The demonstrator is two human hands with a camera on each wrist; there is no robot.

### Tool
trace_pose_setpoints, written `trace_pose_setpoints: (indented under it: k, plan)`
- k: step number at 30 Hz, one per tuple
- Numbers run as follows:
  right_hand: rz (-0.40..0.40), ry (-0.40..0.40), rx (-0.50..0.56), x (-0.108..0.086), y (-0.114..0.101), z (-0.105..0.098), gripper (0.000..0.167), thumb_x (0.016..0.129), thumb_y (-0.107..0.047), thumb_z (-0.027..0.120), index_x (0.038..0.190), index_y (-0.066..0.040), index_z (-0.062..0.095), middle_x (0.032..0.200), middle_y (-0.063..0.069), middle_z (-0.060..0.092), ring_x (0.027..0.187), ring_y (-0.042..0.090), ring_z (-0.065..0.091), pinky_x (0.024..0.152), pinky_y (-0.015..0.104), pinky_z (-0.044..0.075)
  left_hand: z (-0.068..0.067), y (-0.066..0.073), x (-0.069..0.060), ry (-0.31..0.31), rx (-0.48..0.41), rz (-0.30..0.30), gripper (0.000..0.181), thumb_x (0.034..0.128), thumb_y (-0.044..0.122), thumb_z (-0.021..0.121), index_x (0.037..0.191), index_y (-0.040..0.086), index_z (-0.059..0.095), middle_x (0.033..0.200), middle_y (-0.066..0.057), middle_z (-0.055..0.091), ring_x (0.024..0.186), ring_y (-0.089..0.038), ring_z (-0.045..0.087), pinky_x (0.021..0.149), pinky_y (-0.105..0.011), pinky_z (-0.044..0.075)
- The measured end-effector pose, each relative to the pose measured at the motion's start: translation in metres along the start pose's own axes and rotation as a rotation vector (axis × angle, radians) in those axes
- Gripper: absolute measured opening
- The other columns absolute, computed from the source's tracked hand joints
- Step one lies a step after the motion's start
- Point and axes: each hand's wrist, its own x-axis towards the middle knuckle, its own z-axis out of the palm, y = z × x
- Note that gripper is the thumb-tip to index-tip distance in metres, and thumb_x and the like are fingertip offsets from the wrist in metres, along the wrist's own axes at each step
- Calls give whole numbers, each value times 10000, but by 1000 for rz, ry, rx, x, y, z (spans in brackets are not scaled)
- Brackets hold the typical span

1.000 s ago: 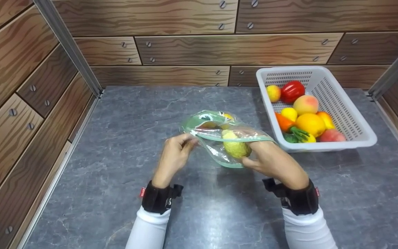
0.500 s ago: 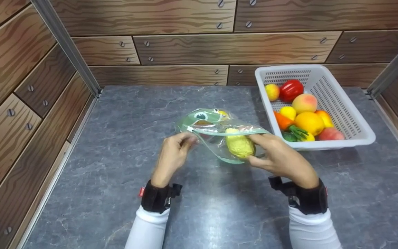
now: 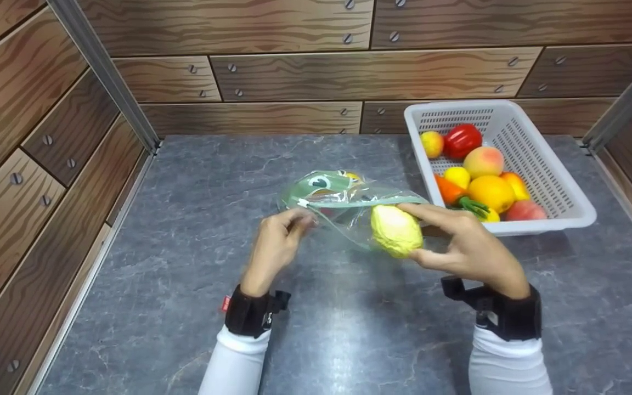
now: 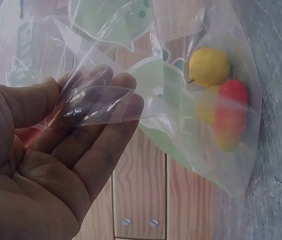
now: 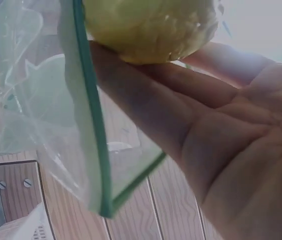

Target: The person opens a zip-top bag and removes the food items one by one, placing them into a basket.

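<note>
My left hand pinches the left edge of a clear zip bag with green trim and a printed cartoon face. Inside the bag's bottom, in the left wrist view, lie yellow round fruit and a red-and-yellow elongated fruit. My right hand holds a pale yellow, bumpy fruit between thumb and fingers at the right end of the bag's mouth. In the right wrist view this fruit sits beside the green zip strip. Whether part of it is still inside the bag cannot be told.
A white perforated basket stands at the back right. It holds a red bell pepper, a peach, an orange, a carrot and several other fruits. Wood-patterned walls bound the grey tabletop.
My right hand has drawn the bumpy fruit rightward, from within the bag to its mouth. The mouth has narrowed. My left hand keeps its pinch in nearly the same place.
</note>
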Motion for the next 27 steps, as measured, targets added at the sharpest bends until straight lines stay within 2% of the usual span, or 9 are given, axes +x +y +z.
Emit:
trace_pose_setpoints:
  k: [4,10,16,23,27]
  plan:
    - [-14,24,65,-5,-2,-10,702,744,127,801,1407,23,596,1368,145,664,1137,85,666,953,185,544,0,0,0,-11,-39,0,132,1014,108,657,986,38,765,897,-83,765,750,-181,676,674,-266,553]
    - [32,48,204,-21,0,-29,690,739,213,764,1391,86,577,1399,44,655,1159,112,667,976,214,543,-2,0,0,-20,-78,-17,166,1031,136,636,964,47,760,886,-101,753,725,-152,626,652,-240,510]
    - [-34,122,441,-35,7,-41,648,751,273,682,1369,210,500,1427,182,613,1226,208,659,1028,260,526,-3,1,1,-27,-88,-27,181,1033,151,630,947,51,754,893,-64,761,751,-137,657,668,-239,528]
    - [-45,214,523,-45,18,-50,607,785,295,633,1368,233,476,1407,217,618,1208,240,674,1022,277,534,-2,0,2,-25,-101,-28,164,1031,102,627,941,35,747,902,-68,768,804,-192,713,705,-254,572]
    - [-30,296,571,-48,23,-54,596,788,326,557,1371,228,480,1392,216,629,1210,250,676,1014,285,539,-2,0,2,-28,-115,-34,165,1031,100,626,938,30,744,899,-77,765,817,-203,720,723,-262,583]
